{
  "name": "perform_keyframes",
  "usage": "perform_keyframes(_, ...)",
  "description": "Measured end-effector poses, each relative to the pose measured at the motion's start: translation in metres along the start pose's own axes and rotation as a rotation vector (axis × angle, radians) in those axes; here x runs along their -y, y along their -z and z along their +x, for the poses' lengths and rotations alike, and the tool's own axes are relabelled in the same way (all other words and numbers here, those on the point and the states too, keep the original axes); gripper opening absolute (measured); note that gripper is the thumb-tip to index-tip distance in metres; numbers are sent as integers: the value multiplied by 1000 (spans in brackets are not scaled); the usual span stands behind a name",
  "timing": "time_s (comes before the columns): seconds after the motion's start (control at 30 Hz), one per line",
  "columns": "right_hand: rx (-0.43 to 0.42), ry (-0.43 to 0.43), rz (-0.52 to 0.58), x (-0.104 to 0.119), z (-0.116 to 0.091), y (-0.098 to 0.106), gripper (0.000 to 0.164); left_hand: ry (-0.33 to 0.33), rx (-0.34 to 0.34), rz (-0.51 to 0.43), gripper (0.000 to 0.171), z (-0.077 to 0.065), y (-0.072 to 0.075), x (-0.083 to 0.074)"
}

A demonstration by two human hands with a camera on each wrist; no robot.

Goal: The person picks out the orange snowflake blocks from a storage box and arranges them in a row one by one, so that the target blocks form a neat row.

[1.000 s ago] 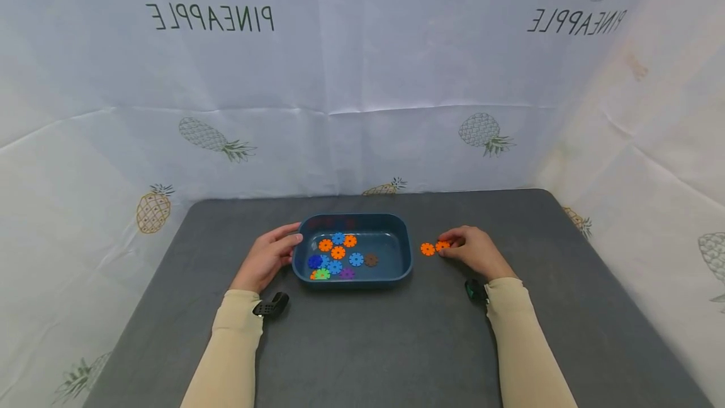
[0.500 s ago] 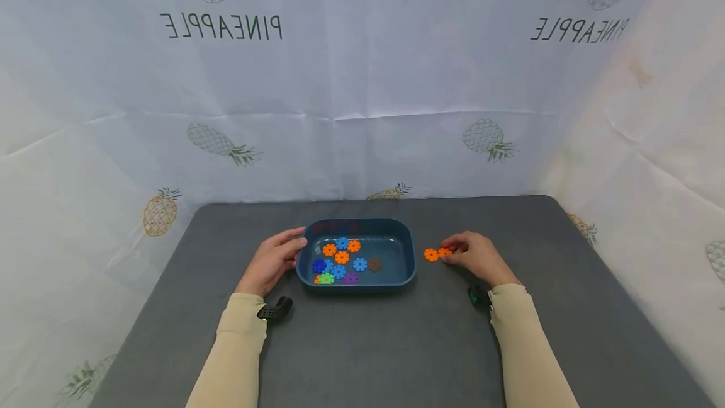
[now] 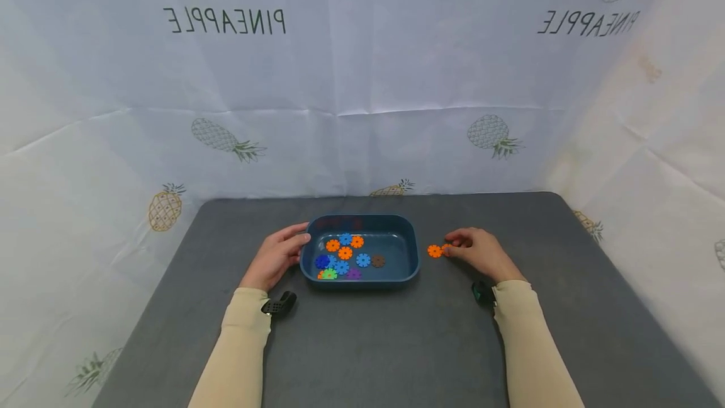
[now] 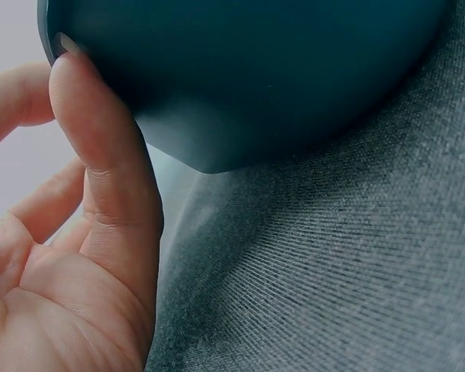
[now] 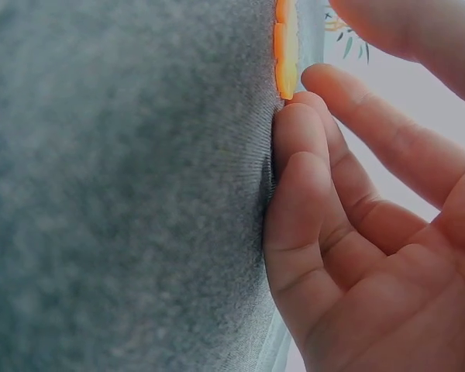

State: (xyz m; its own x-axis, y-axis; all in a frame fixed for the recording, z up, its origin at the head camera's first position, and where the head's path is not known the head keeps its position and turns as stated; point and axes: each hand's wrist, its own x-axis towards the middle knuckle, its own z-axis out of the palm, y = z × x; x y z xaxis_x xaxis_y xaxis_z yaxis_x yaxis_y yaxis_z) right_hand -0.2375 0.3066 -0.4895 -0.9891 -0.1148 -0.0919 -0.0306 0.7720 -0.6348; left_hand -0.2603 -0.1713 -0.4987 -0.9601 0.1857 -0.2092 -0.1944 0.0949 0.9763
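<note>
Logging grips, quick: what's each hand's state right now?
Left hand: holding the blue tray by its rim.
Right hand: at an orange disc; grip cannot be told.

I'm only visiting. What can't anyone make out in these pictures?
Head view: part of the rightmost orange disc, covered by the person's right grip.
Head view: part of a corner disc, orange, in the tray, covered by the green disc.
Left wrist view: the tray's inside, hidden by its outer wall.
Right wrist view: the upper end of the orange piece, cut off by the top edge.
</note>
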Motion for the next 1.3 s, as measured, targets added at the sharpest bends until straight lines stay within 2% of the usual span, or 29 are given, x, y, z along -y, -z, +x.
perform_keyframes(0.17,-11,13,-3,4,-2,2,42,-10,11,5,62,-1,1,-1)
perform_keyframes(0.3,-80,51,-9,16,-6,5,41,-13,9,-14,61,0,0,0)
perform_keyframes(0.4,-132,99,-20,34,-11,9,37,-15,18,-29,60,1,0,1)
perform_keyframes(0.5,-136,158,-34,59,-14,11,33,-15,33,-37,60,1,-1,2)
perform_keyframes(0.6,-85,221,-57,92,-10,13,33,-17,28,-40,60,1,-1,1)
perform_keyframes(0.7,8,275,-92,125,1,11,34,-20,14,-33,59,0,1,-1)
perform_keyframes(0.83,145,307,-154,158,22,0,36,-21,7,-21,59,-2,4,-3)
perform_keyframes(1.07,303,367,-302,190,51,-31,36,-25,0,-29,57,0,5,-1)
perform_keyframes(1.3,349,341,-407,209,61,-54,34,-37,3,-28,56,-2,6,-2)
